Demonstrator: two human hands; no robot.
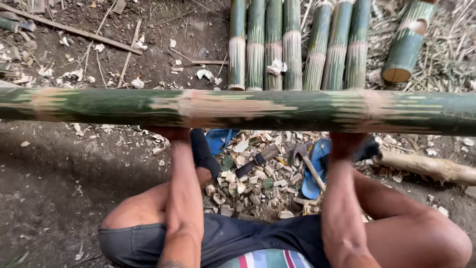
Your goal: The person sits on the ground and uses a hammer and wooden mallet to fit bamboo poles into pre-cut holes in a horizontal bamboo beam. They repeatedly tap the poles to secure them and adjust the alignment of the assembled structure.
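Under the pole: both hands reach up beneath a long green bamboo pole (238,109) that crosses the whole view, held above the ground.
Left grip: the left hand (171,133) presses against the pole's underside near a pale scraped node; its fingers are hidden behind the pole, so whether they are wrapped round it I cannot tell.
Right grip: the right hand (347,141) meets the underside further along, fingers likewise hidden; closure cannot be told.
Arm pose: both forearms run straight up from the lap, roughly parallel and well apart, wrists bent under the load; the person squats with knees spread.
Doing it well: I judge the pole is being lifted or steadied; keeping the hands wide apart and level should stop it rolling or tipping at one end, and palms kept square under it would carry the weight better than fingertips.
Below the hands: a hammer (307,161) and a dark-handled blade (258,160) lie on a heap of bamboo chips (248,191), with blue sandals (317,168) on the feet.
Further out: cut bamboo lengths (292,44) lie side by side on the ground toward the top edge, one thicker piece (406,44) at the top right corner; a pale log (431,166) lies near the right edge.
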